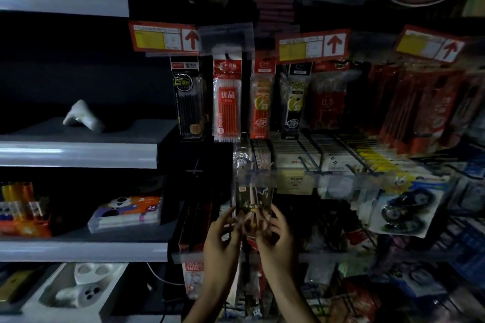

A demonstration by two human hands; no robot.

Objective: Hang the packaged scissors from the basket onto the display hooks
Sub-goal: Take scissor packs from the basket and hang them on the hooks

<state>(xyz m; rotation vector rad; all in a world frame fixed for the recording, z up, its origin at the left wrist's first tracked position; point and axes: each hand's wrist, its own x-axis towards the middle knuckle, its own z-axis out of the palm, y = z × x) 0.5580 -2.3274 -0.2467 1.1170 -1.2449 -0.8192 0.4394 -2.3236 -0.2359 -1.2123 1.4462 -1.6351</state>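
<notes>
The left grip [223,237] and the right grip [279,235] are closed on the low end of the scissors pack [253,204], one at each side. The pack is held upright near the middle of the rack, just under the red pen packs [227,102]. A blurry clear strip [294,181] is seen across it. Shelves [78,155] are seen at the left.

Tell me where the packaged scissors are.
Low centre of the head view: the packaged scissors are held between the left hand and the right hand, below the red refill packs.
</notes>
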